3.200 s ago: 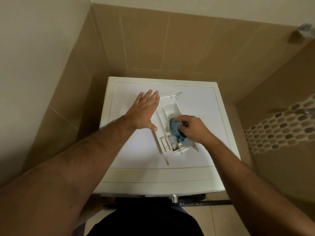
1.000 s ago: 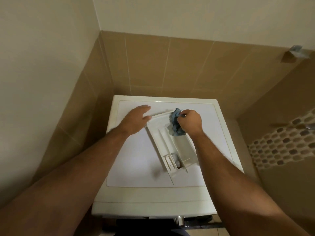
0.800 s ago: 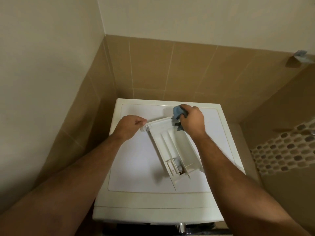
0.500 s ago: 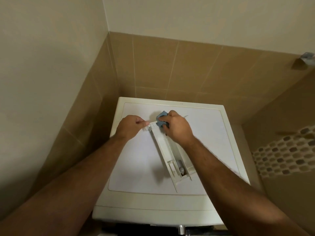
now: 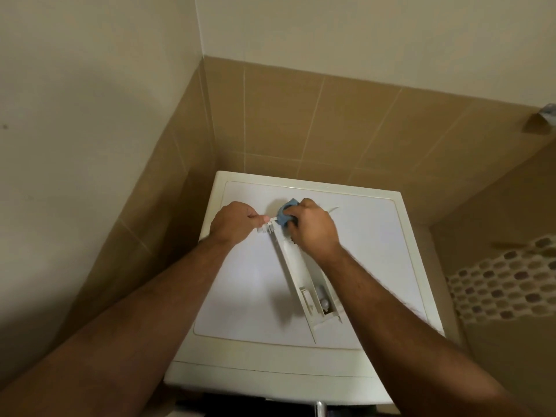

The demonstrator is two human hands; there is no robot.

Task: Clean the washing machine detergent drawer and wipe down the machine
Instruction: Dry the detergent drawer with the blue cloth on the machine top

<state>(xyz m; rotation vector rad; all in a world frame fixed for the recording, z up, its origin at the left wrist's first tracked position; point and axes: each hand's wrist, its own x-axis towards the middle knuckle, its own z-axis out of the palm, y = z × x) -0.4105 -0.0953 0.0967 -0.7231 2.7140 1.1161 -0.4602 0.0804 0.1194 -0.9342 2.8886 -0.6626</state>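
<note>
Left hand pinching drawer end at 10 o'clock; right hand clutching cloth, scrubbing. Risking drawer, propped on edge, slipping off washing machine.

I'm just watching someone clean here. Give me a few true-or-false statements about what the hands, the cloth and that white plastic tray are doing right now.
1. The detergent drawer lies on top of the washing machine. True.
2. The blue cloth is in the left hand. False: the right hand holds it, bunched against the far end of the drawer.
3. The left hand pinches the drawer's far end. True.
4. The cloth is spread flat on the machine top. False: it is bunched up in the right hand.
5. The drawer lies square with the machine's edges. False: it lies at a slant across the top.
</note>
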